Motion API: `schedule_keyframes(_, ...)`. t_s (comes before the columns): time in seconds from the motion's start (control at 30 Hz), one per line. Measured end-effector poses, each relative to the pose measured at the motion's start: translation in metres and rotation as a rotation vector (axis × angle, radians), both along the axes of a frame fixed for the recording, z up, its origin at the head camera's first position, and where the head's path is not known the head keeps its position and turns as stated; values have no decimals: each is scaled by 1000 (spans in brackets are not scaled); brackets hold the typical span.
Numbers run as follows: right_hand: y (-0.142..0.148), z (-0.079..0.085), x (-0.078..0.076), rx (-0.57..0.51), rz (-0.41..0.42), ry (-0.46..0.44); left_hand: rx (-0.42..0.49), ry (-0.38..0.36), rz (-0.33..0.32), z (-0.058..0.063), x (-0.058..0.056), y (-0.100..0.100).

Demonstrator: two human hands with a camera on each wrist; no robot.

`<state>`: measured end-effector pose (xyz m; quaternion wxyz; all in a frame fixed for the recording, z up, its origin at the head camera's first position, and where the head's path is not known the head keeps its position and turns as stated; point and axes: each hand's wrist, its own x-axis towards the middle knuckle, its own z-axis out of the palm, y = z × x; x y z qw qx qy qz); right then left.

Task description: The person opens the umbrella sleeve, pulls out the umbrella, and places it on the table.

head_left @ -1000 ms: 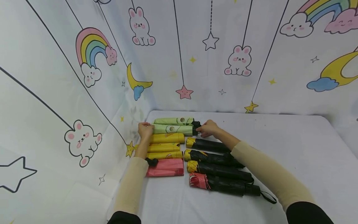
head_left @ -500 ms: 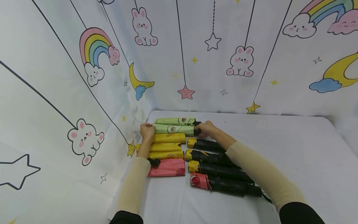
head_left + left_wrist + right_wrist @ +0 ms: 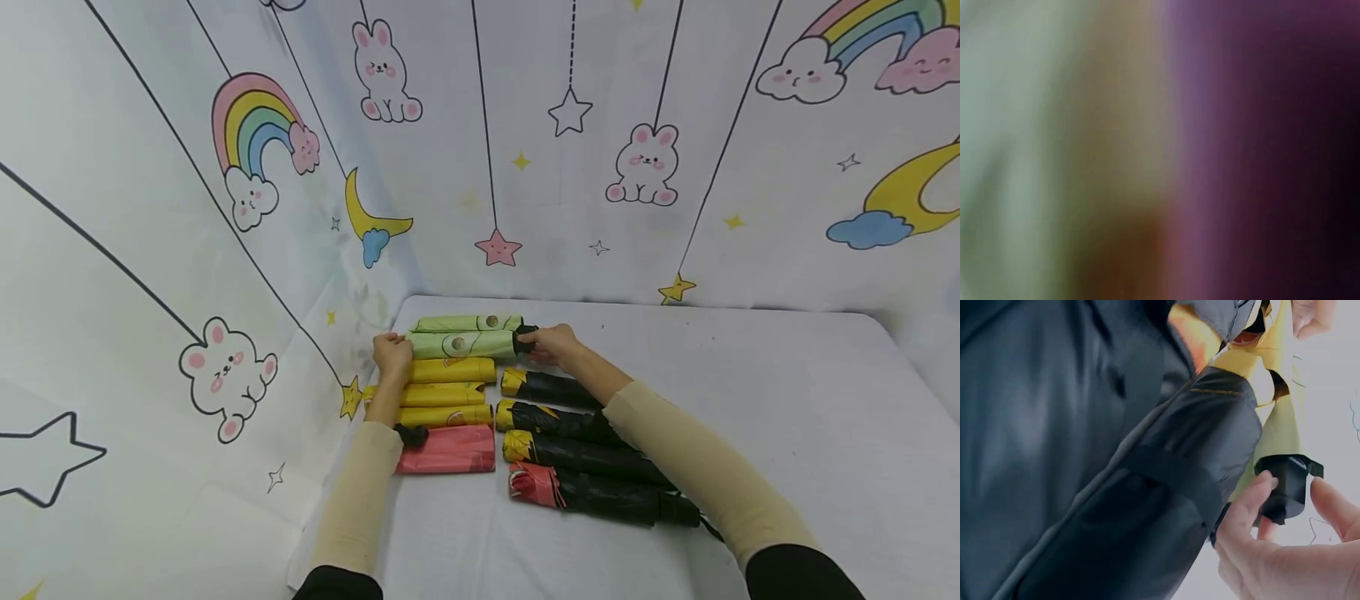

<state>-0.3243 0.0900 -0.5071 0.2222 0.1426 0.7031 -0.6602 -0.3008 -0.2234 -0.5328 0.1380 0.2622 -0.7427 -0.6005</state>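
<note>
The front green folding umbrella (image 3: 463,344) lay crosswise near the far left corner of the white-covered desk (image 3: 787,408), between the person's two hands. The left hand (image 3: 392,357) had its grip pinched on the umbrella's left end, though the left wrist view was too blurred to show the fingers. The right hand (image 3: 553,344) held the black handle (image 3: 524,338) at the other end, its grip closed around it with thumb and fingers on opposite sides. Just behind lay the rear green umbrella (image 3: 461,323). Nearer the person came three yellow umbrellas (image 3: 448,394), partly hidden by the left forearm, then a pinkish-red umbrella (image 3: 450,450). To their right, partly under the right sleeve (image 3: 697,462), lay three black umbrellas with yellow ends (image 3: 562,423) and a black umbrella with a red end (image 3: 600,495).
</note>
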Motion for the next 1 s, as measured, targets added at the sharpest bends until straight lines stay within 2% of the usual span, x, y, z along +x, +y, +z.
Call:
schedule_keyframes(0.33, -7, 4, 5, -205, -21, 59, 23, 11, 9, -5, -3, -4)
schedule_keyframes(0.63, -9, 6, 7, -213, 7, 110, 30, -6, 26, -1, 1, -6)
schedule_keyframes(1.0, -7, 7, 12, -207, 9, 120, 123, 11, 33, 1, 2, -8)
